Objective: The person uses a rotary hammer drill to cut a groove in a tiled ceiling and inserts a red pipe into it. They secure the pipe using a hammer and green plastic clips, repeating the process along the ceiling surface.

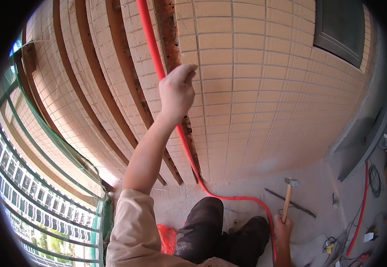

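A long red pipe [146, 26] runs down the tiled wall beside a chiseled groove [168, 35], bends at the floor and curves right past my knees. My left hand [178, 91] is raised to the wall, its fingers closed around the pipe next to the groove; the fingertips are partly hidden. Low on the right, my right hand [283, 228] grips a hammer [287, 204] by its wooden handle, with the metal head pointing up and away from the wall.
Several vertical grooves [96, 66] cut the wall to the left. A dark metal bar [290, 203] lies on the floor beyond the hammer. A window [339, 31] is upper right. Railings [46, 213] with green netting stand at left; cables and another red pipe [359, 218] lie at right.
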The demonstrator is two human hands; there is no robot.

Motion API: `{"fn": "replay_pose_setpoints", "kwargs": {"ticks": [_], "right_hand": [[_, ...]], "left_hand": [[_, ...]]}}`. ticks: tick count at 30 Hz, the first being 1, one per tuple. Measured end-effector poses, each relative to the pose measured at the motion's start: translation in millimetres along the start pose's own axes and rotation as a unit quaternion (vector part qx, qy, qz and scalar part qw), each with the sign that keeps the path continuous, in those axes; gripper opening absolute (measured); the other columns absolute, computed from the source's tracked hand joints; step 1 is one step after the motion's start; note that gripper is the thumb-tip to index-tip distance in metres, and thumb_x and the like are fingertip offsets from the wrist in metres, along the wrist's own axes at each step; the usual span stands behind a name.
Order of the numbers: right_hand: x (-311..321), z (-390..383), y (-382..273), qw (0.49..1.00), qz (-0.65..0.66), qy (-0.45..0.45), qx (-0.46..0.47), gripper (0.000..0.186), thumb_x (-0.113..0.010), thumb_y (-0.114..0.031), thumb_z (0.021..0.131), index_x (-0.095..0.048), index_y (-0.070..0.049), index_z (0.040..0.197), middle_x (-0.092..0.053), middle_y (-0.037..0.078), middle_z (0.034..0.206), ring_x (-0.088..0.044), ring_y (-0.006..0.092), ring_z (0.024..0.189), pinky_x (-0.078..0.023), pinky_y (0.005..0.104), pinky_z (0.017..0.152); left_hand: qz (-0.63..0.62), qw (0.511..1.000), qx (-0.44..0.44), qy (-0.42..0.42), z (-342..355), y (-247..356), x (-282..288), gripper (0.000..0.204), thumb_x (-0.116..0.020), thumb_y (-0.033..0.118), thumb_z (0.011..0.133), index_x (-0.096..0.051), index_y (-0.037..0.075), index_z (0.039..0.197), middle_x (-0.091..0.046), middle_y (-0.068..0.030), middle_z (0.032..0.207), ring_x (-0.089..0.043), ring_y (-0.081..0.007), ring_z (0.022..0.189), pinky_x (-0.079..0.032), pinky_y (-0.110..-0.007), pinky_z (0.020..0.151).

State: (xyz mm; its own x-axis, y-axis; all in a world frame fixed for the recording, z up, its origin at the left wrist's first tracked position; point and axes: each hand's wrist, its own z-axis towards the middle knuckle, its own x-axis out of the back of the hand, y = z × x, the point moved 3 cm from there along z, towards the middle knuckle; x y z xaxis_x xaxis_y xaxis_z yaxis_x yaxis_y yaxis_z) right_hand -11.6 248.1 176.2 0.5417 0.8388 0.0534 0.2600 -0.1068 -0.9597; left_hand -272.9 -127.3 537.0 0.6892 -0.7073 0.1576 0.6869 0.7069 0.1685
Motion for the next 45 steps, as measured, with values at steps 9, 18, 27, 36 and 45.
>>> {"fn": "replay_pose_setpoints", "kwargs": {"ticks": [9, 18, 27, 36, 45], "right_hand": [[35, -21, 48, 0.997, 0.033, 0.044, -0.055, 0.026, -0.068, -0.024, 0.096, -0.053, -0.009, 0.08, -0.045, -0.003, 0.057, -0.039, 0.0074, 0.039, -0.028, 0.026, 0.037], [47, -12, 95, 0.98, 0.124, 0.089, -0.126, 0.023, -0.068, -0.019, 0.095, -0.051, -0.006, 0.087, -0.042, -0.001, 0.056, -0.04, 0.0089, 0.039, -0.03, 0.0269, 0.036], [44, -6, 107, 0.977, 0.101, 0.105, -0.155, 0.025, -0.067, -0.02, 0.095, -0.052, -0.003, 0.087, -0.046, 0.001, 0.056, -0.043, 0.0116, 0.038, -0.032, 0.029, 0.035], [24, 8, 109, 0.992, 0.055, 0.054, -0.101, 0.025, -0.069, -0.016, 0.092, -0.05, -0.005, 0.082, -0.044, 0.001, 0.052, -0.043, 0.0118, 0.035, -0.033, 0.0294, 0.033], [-21, 8, 66, 0.996, 0.017, -0.031, -0.078, 0.024, -0.068, -0.015, 0.093, -0.05, -0.005, 0.08, -0.044, 0.0, 0.054, -0.042, 0.0106, 0.038, -0.035, 0.0286, 0.035]], "left_hand": [[0.27, 0.962, -0.037, -0.014, 50, -49, 14, 0.012, -0.065, 0.012, 0.088, -0.075, 0.012, 0.095, -0.072, -0.0077, 0.098, -0.069, -0.0322, 0.084, -0.055, -0.043, 0.072], [0.44, 0.893, 0.025, -0.09, 58, -52, 1, 0.02, -0.061, 0.012, 0.088, -0.074, 0.014, 0.102, -0.067, -0.0064, 0.114, -0.07, -0.0341, 0.087, -0.056, -0.046, 0.073], [0.466, 0.881, -0.049, -0.072, 55, -53, 0, 0.014, -0.06, 0.007, 0.079, -0.069, 0.007, 0.091, -0.065, -0.0093, 0.11, -0.07, -0.0337, 0.08, -0.056, -0.044, 0.063], [0.541, 0.825, -0.057, -0.153, 54, -52, -10, 0.014, -0.06, 0.008, 0.078, -0.061, 0.004, 0.091, -0.059, -0.0113, 0.112, -0.069, -0.0352, 0.074, -0.055, -0.047, 0.058], [0.538, 0.815, -0.044, -0.211, 59, -42, -13, 0.01, -0.059, 0.007, 0.082, -0.061, 0.002, 0.09, -0.06, -0.0128, 0.105, -0.071, -0.0337, 0.073, -0.056, -0.045, 0.057]]}}
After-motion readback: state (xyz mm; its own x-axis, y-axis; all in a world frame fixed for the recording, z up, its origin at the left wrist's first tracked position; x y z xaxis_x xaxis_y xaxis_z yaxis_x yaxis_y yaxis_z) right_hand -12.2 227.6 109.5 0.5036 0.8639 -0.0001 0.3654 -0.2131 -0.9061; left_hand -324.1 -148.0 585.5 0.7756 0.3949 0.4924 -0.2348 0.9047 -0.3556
